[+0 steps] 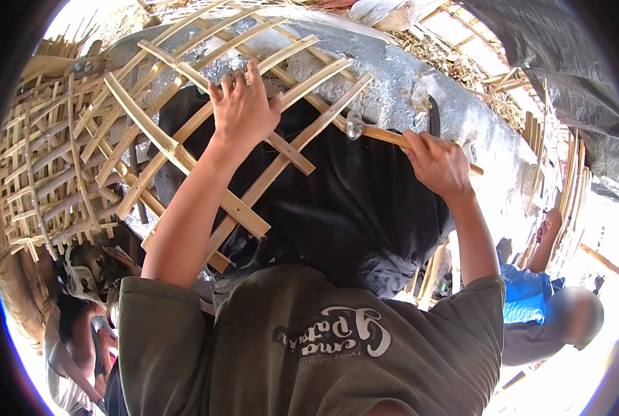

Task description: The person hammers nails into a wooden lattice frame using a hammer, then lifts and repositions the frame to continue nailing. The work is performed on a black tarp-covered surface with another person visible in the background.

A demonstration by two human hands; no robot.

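A lattice of crossed bamboo slats point(143, 119) lies tilted in front of me, reaching from my lap to the far upper left. My left hand point(243, 111) rests on its upper middle, fingers bent over the slats; whether a small piece sits under the fingertips is hidden. In my right hand point(440, 166) is a hammer point(386, 136), gripped by its wooden handle. Its rounded metal head point(354, 127) is close to the lattice's right edge; I cannot tell whether it touches. Black cloth point(351, 201) spreads beneath the lattice and over my lap.
Behind the lattice runs a large grey, shiny-surfaced mass point(393, 90). A finished-looking woven bamboo panel point(39, 173) stands at the left. One person in blue point(528, 295) is at the right, another point(77, 347) at the lower left. Dark sheeting point(566, 62) hangs upper right.
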